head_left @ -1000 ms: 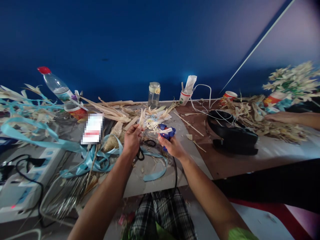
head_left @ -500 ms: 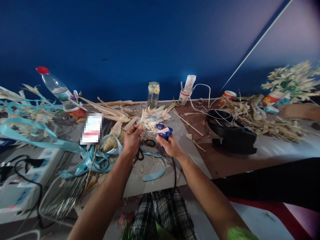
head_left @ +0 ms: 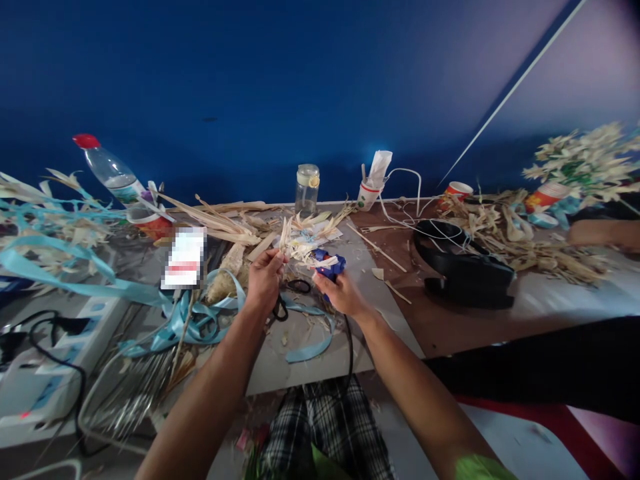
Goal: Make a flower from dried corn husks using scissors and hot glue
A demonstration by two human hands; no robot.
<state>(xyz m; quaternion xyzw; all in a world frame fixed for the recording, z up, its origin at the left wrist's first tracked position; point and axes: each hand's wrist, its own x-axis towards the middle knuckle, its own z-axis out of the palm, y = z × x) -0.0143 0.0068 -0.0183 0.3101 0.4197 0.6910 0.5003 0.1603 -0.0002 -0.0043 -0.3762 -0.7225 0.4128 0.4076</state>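
Withdrawn rightward, a co-worker's hand; over the surface, one blue glue gun, likely rigid, your right hand closing its fingers round the handle, nozzle seemingly leftward; one pale husk piece, likely light, brittle, best pinched basally, as your left hand does, long axis near-upright.

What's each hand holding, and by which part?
Left hand: pale husk piece, pinched near its lower end. Right hand: blue tool, gripped at its lower near side; exact grip hidden.
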